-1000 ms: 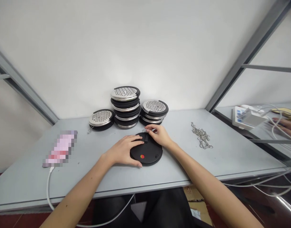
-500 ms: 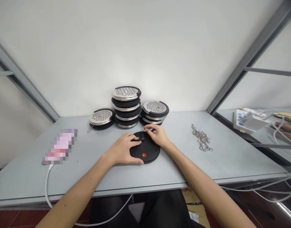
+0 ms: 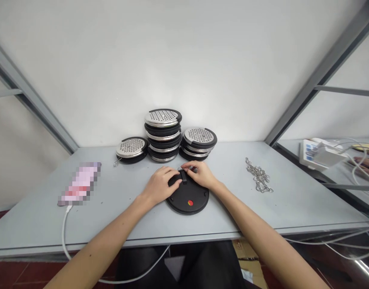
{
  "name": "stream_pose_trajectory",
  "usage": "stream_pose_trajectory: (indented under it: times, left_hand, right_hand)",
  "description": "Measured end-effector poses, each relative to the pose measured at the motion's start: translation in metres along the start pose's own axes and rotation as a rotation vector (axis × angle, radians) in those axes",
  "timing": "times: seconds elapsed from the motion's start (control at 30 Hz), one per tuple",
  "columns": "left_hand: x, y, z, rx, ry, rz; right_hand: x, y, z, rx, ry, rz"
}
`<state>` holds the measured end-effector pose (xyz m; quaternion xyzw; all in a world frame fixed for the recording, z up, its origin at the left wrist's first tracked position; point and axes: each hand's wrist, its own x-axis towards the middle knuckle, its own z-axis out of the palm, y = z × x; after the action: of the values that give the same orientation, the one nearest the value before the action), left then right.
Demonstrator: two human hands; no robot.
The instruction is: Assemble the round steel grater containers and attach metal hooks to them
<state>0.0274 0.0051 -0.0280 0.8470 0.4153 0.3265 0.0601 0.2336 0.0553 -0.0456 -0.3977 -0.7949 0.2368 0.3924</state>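
A round black disc (image 3: 189, 196) with a red and yellow sticker lies on the grey table in front of me. My left hand (image 3: 164, 183) rests on its upper left edge, thumb and fingers bent near the black tab (image 3: 183, 177). My right hand (image 3: 199, 173) pinches a small metal wire ring (image 3: 181, 169) at the disc's top edge. Several linked metal rings (image 3: 259, 176) lie to the right. Behind the disc, stacks of round perforated metal and black pieces (image 3: 163, 136) stand by the wall, with a shorter stack (image 3: 200, 138) beside them.
A single perforated disc unit (image 3: 132, 147) with a wire ring sits at the back left. A phone (image 3: 80, 182) with a white cable lies on the left. Beyond the right frame post are a power strip (image 3: 315, 154), cables and another person's hand (image 3: 367, 164).
My left hand has moved up the disc, its thumb now near the tab. The disc sits slightly lower and further right, and more of its lower part shows.
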Motion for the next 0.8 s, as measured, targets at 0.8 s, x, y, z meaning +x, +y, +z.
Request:
stream_pose_trajectory:
  times: [0.8]
  left_hand:
    - [0.003,-0.012,0.008,-0.129,-0.053,-0.044]
  right_hand:
    - [-0.005,-0.003,-0.006,-0.1,-0.028,-0.081]
